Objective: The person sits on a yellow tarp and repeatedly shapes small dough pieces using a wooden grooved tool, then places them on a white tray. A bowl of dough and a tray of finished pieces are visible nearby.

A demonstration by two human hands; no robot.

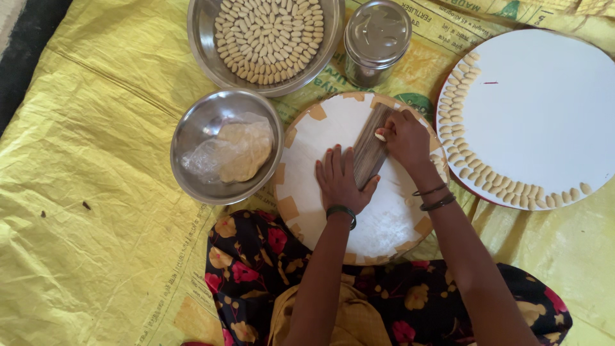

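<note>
My left hand (pixel 339 180) lies flat on the near end of a small ridged wooden board (pixel 370 151) and holds it down. That board rests on a round white board (pixel 378 224) in front of my lap. My right hand (pixel 403 138) presses a small pale dough piece (pixel 380 136) against the far end of the ridged board with the thumb. A steel bowl (pixel 198 128) left of the round board holds a lump of dough (pixel 246 150) with clear plastic on it.
A large steel plate (pixel 204 51) at the top is filled with several shaped dough pieces. A lidded steel tin (pixel 377 40) stands beside it. At the right, a big round white tray (pixel 544 109) carries shaped pieces along its left and lower rim. Yellow plastic sheeting (pixel 96 211) covers the floor.
</note>
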